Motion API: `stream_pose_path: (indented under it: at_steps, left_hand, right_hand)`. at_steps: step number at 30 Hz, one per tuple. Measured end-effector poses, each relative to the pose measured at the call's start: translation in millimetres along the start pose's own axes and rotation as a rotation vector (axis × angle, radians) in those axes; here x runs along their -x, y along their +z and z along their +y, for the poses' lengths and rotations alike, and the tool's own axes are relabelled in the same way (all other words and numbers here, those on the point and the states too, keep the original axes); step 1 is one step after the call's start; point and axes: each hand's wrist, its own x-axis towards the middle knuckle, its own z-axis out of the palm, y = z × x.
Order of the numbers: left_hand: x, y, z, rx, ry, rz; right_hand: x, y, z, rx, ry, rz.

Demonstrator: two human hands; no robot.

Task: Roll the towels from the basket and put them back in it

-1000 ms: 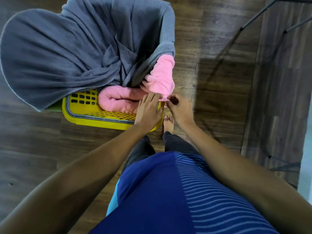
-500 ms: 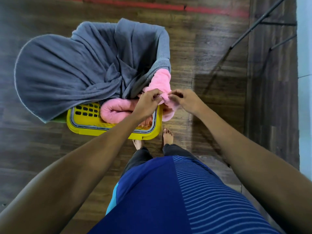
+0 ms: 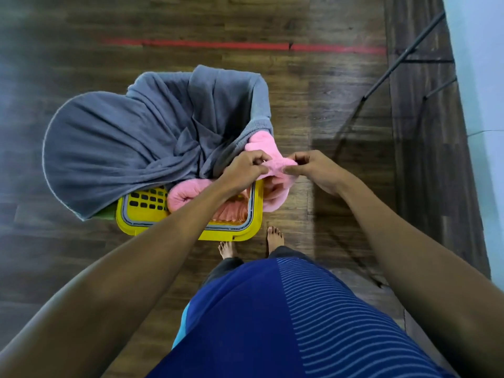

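Head view, yellow basket with grey towel, pink towel pinched by left hand and right hand

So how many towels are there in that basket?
2 clearly: a grey towel draped over the basket's far side, a pink towel pinched by left hand and right hand. More may hide underneath.

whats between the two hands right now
In the head view, a stretch of pink towel spans between the left hand and right hand, both pinching it.

Dark wood floor, red stripe
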Motion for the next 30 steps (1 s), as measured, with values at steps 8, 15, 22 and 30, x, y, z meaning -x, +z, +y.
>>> stream_pose_path:
  at_steps: [8, 15, 22, 30]
  left_hand:
    - [7.3, -7.2, 13.0, -0.111, 0.016, -0.135]
    - [1.5, -15.0, 26.7, -0.148, 0.121, -0.112]
    - [8.5, 2.7, 42.5, -0.372, 0.338, 0.283]
    - [12.1, 20.3, 43.3, -0.301, 0.190, 0.512]
  right_hand:
    - [10.3, -9.0, -17.6, 0.119, -0.052, 0.012]
    - [17.5, -8.3, -28.4, 0.176, -0.185, 0.193]
    - [14.5, -1.6, -40.2, 0.260, -0.268, 0.324]
    - [16.9, 12.9, -57.0, 0.358, -0.343, 0.489]
